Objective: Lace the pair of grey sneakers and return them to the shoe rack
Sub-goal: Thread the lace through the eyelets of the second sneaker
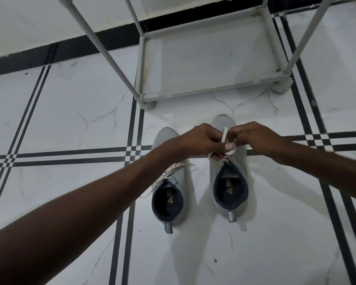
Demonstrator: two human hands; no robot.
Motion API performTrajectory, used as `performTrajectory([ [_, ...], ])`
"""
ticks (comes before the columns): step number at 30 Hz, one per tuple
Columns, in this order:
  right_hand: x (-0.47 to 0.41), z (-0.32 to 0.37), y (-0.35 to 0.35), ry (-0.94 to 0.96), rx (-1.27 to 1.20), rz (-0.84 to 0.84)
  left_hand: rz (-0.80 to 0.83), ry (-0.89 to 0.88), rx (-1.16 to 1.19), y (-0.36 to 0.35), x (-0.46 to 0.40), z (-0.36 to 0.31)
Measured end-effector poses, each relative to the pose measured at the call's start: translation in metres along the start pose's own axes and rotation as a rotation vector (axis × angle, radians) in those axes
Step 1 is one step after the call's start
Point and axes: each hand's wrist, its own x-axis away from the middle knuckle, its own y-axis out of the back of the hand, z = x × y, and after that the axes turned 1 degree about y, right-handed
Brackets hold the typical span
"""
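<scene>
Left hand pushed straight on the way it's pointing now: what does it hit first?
Probably the right hand. The left hand points rightward across the right sneaker, both pinching the white lace between them, nearly touching. Depth unclear.

Open floor all round the shoe rack's foot

The shoe rack (212, 58) stands beyond both sneakers; its bottom shelf lies bare, but slanting poles (103, 48) cross the left approach. Nearer than the rack, both hands (201, 140) bunch over the right sneaker (230, 182); the left sneaker (169, 194) sits just beside, tiles (70, 120) free elsewhere.
</scene>
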Motion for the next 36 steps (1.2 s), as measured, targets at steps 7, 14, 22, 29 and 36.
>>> performTrajectory([
  [7,0.009,-0.006,0.004,0.156,0.394,-0.022,-0.274,-0.245,-0.504,0.002,0.001,0.009],
  [14,-0.005,-0.015,-0.004,0.142,0.543,-0.093,-0.604,-0.537,-0.916,-0.022,-0.004,0.024],
  [22,-0.018,-0.005,0.005,-0.124,-0.274,0.164,-0.756,-0.542,-0.798,-0.030,-0.009,0.024],
  [29,-0.018,-0.010,0.000,-0.258,-0.540,-0.072,-0.693,-0.192,-0.205,-0.025,-0.002,0.029],
  [36,-0.016,-0.010,0.013,-0.160,-0.391,-0.074,-0.556,0.018,0.108,-0.019,0.012,0.046],
])
